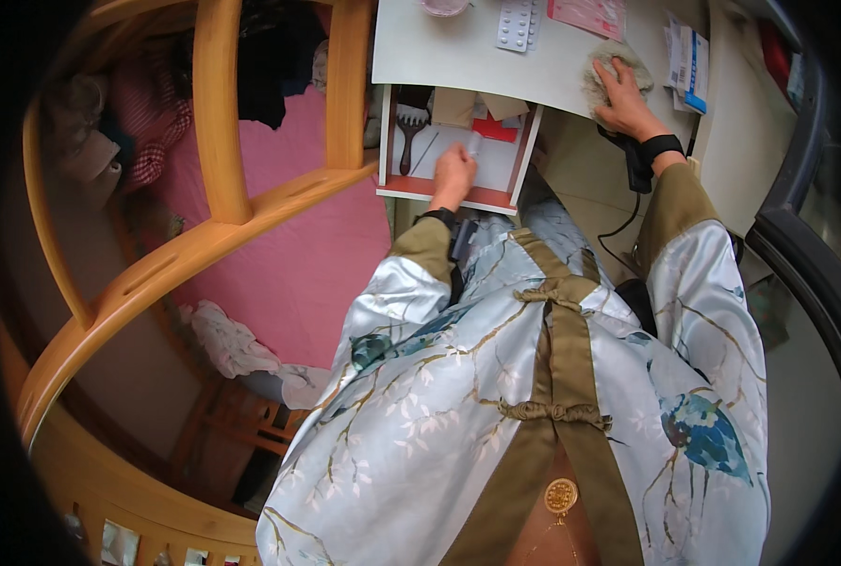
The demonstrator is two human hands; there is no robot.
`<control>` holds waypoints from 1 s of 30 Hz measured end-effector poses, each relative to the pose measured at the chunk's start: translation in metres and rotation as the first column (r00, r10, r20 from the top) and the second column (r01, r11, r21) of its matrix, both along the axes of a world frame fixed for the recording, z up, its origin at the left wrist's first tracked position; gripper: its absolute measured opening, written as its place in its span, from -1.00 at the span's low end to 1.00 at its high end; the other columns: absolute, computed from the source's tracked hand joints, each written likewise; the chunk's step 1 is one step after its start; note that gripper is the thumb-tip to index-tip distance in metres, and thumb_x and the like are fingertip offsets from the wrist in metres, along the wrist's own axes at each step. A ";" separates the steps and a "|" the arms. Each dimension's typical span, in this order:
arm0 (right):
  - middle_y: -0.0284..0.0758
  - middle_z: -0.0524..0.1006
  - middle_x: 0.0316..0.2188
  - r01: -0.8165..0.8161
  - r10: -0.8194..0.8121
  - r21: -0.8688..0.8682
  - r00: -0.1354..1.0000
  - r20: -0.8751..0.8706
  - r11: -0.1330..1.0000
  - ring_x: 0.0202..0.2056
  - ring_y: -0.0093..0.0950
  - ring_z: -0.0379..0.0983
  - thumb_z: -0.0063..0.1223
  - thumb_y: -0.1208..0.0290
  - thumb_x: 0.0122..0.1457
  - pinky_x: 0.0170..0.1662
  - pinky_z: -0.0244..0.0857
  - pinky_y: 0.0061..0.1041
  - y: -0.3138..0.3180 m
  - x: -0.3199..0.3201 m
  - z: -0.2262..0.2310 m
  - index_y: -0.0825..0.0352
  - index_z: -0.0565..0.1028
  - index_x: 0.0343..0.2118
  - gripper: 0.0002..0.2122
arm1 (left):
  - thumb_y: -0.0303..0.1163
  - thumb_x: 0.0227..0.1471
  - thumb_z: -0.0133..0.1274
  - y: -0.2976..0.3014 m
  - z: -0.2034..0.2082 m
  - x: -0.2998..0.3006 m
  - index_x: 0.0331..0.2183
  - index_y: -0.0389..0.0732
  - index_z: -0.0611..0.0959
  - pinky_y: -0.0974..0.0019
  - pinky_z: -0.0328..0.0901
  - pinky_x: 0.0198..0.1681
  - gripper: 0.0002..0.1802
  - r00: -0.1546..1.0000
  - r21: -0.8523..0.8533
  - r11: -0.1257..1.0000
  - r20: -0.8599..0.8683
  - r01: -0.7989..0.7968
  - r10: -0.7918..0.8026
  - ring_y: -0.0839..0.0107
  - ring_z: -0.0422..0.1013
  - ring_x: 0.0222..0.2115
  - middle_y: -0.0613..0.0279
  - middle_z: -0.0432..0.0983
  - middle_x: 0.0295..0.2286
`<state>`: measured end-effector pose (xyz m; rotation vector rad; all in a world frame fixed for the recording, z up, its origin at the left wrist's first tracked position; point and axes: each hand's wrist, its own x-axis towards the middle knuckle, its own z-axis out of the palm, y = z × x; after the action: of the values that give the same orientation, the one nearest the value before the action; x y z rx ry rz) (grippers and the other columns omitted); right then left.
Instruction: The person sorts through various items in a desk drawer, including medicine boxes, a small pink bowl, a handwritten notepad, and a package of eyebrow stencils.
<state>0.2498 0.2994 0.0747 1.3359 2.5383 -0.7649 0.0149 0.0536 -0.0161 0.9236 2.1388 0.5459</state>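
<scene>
Two hands at work: left hand (pixel 453 174), fingers curled on what looks like a small white tube (pixel 474 143), reaches into an open drawer (pixel 449 196). Right hand (pixel 625 90) presses a grey cloth (pixel 601 66), fingers together, onto the white surface (pixel 439 57).

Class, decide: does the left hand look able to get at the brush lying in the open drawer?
Probably yes: the left hand is already inside the open drawer, and nothing visible lies between it and the brush.
</scene>
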 end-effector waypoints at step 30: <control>0.00 0.00 0.13 -0.052 0.054 0.143 0.999 -0.008 0.988 0.11 0.12 -0.10 0.09 0.44 -0.20 0.15 -0.08 -0.14 -0.003 -0.005 0.004 0.07 0.09 0.13 -0.28 | -0.56 -0.16 -0.01 -0.022 -0.004 -0.067 -0.22 -0.28 0.51 0.16 0.27 -0.20 -0.67 0.978 0.068 0.997 -0.208 0.030 -0.016 0.03 0.38 -0.29 -0.07 0.45 -0.36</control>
<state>0.2444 0.2965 0.0790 1.3021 2.6707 -0.5921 -0.0519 0.0318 -0.0196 1.0845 2.3034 0.5363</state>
